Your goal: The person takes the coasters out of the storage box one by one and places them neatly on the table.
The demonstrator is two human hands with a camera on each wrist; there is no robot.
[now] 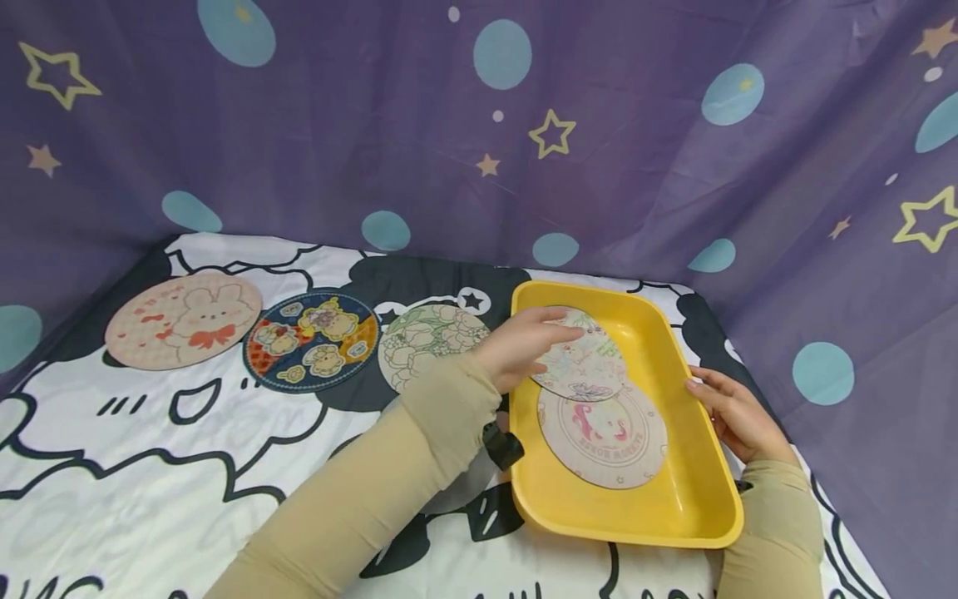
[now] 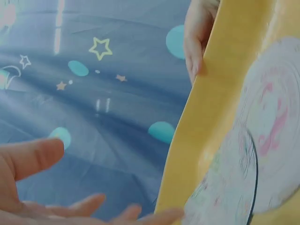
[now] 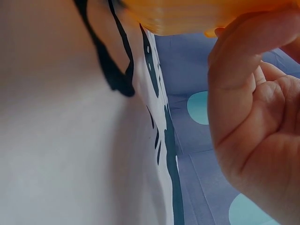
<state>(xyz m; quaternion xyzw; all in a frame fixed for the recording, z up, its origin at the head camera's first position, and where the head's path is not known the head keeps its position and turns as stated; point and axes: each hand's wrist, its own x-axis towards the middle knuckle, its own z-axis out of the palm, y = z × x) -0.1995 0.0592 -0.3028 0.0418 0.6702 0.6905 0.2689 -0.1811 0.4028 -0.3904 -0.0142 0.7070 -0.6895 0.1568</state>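
A yellow tray [image 1: 696, 474] holds two round printed mats. The upper one, a pastel mat [image 1: 572, 366], overlaps a pink-and-white mat [image 1: 606, 449] with a unicorn-like print. My left hand [image 1: 524, 341] reaches over the tray's left rim, its fingers extended above the pastel mat. In the left wrist view, the left hand's fingers [image 2: 89, 206] are spread, with one fingertip right at the edge of the pastel mat [image 2: 225, 183]. At the tray's right rim, my right hand [image 1: 741, 416] holds the side with bent fingers; the right wrist view shows its curled fingers [image 3: 234, 84] against the tray's underside.
Left of the tray lie a pink rabbit mat [image 1: 183, 322], a dark blue cartoon mat [image 1: 310, 341] and a pale floral mat [image 1: 427, 337], which the left forearm partly covers. A black-and-white patterned cloth [image 1: 150, 482] covers the table. Purple curtains [image 1: 374, 125] hang behind and at the right.
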